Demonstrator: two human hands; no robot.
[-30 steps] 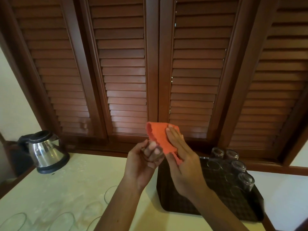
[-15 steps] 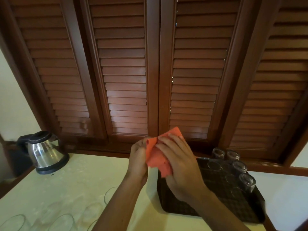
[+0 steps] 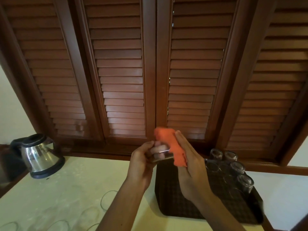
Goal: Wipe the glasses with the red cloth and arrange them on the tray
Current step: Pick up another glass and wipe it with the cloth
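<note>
Head view: no readable writing. Left hand (image 3: 141,165) grips glass (image 3: 158,155) above tray (image 3: 168,197); right hand (image 3: 190,169) presses red cloth (image 3: 171,145) on it with flat fingers. Since the previous frame cloth uncovered the glass. More glasses (image 3: 233,165) far right on tray.

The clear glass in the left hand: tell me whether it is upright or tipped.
Tipped. The clear glass lies roughly sideways in the left hand, its far end pressed into the red cloth under the right hand.
</note>
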